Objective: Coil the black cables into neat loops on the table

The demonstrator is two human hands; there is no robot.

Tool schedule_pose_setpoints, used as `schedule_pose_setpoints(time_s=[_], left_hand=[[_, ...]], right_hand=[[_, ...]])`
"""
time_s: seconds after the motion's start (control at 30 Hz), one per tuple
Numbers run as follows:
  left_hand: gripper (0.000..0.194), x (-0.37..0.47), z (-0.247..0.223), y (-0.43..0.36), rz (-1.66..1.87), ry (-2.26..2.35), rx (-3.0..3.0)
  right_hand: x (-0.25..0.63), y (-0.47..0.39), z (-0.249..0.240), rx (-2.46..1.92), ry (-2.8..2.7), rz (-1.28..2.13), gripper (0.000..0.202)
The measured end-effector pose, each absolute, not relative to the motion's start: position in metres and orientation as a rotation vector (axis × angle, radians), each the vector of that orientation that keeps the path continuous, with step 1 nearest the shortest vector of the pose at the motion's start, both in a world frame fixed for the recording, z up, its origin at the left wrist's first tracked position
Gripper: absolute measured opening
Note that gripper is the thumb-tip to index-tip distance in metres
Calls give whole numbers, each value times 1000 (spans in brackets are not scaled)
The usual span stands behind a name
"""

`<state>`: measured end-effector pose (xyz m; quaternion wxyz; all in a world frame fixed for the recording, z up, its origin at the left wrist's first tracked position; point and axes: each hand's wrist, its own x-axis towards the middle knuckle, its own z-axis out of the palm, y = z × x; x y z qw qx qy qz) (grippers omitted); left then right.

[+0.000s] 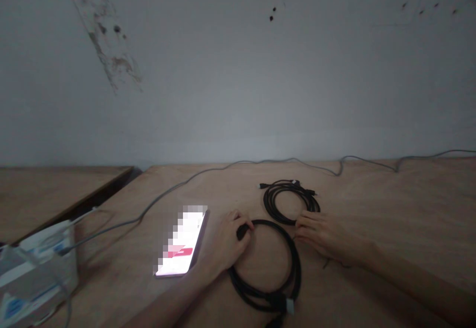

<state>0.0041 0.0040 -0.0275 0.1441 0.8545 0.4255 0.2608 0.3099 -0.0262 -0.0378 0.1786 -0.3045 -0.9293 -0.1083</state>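
Note:
A coiled black cable (296, 258) lies on the wooden table in front of me, with a pale tag or plug end on its near side. My left hand (235, 238) is closed around the upper left of this coil, thumb and fingers pinching a dark part of it. Just beyond lies a second coiled black cable (268, 204) with its connectors on top. My right hand (316, 229) rests between the two coils, its fingers bunched together at their edges. What those fingers pinch is hidden. A thin dark strand shows below the right wrist.
A phone (182, 241) with a lit screen lies left of my left hand. At the far left stands a white box-like item (72, 263) with cords. A grey cord (167, 192) runs across the wooden table (390, 204) towards the wall (297, 85). A gap separates another tabletop (44, 189).

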Motion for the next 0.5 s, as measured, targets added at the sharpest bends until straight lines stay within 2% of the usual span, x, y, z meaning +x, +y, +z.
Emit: schedule_pose_setpoints(time_s=[0.27, 0.5], left_hand=[[18, 3, -34, 7, 755, 1237, 2485], [19, 3, -35, 7, 765, 1224, 2455]], right_hand=[[308, -29, -52, -1412, -2403, 176, 9], [309, -34, -57, -1564, -2278, 282, 9]])
